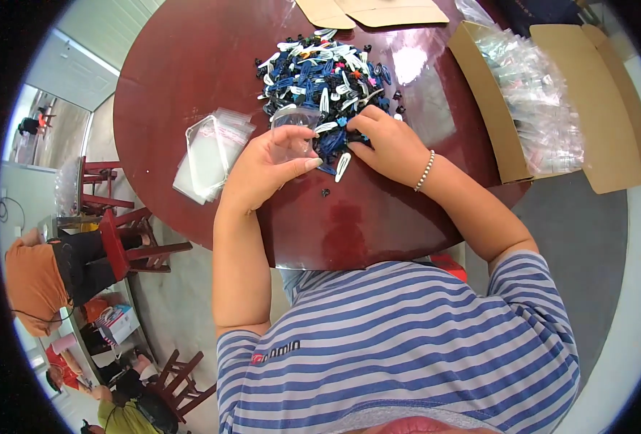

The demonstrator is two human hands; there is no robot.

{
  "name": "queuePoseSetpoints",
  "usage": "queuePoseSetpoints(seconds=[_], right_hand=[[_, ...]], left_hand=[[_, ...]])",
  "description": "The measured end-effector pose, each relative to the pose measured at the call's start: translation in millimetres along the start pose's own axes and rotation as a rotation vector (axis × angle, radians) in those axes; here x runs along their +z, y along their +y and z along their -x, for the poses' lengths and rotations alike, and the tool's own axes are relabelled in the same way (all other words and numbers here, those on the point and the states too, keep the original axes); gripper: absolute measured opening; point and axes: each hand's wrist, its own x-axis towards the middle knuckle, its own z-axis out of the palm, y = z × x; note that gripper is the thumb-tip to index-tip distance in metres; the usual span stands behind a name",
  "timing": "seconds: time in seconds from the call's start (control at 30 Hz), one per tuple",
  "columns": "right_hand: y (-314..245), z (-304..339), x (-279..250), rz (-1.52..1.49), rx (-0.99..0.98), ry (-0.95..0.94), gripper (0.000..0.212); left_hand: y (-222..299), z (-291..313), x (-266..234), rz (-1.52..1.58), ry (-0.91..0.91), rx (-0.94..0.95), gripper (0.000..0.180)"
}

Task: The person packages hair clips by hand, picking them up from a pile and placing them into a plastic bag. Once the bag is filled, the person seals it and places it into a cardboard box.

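My left hand [268, 163] is curled around a clear plastic bag [293, 119], its thumb and fingers gripping the lower part. The bag's mouth bulges round at the near left edge of a heap of hair clips [320, 79]. White, dark blue and black clips make up most of that heap, with a few bright small ones among them. At its near right side, my right hand [389, 141] has its fingers bent into the clips; what lies between the fingertips is too small to tell. A white snap clip [343, 166] lies just below them.
Left of my hands lies a stack of flat clear bags [199, 163] with a white frame [215, 145] on top. An open cardboard box [483, 108] of filled clear packets [537, 101] stands at the right. The round dark red table [168, 94] carries the heap. Other people sit at far left.
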Motion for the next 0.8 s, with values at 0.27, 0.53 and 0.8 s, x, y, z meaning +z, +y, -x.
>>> queuePoseSetpoints(seconds=[0.27,0.53,0.8], right_hand=[[3.0,4.9,-2.7,-0.214,0.081,0.087,0.017],[-36.5,-12.4,-36.0,-0.417,-0.017,0.162,0.016],[-60.4,-53.5,-36.6,-0.254,-0.488,0.213,0.015]], left_hand=[[-3.4,-0.9,0.7,-0.068,0.058,0.008,0.04],[-0.9,-1.7,8.8,-0.331,0.15,0.086,0.04],[0.2,-0.5,11.3,-0.21,0.089,0.08,0.035]])
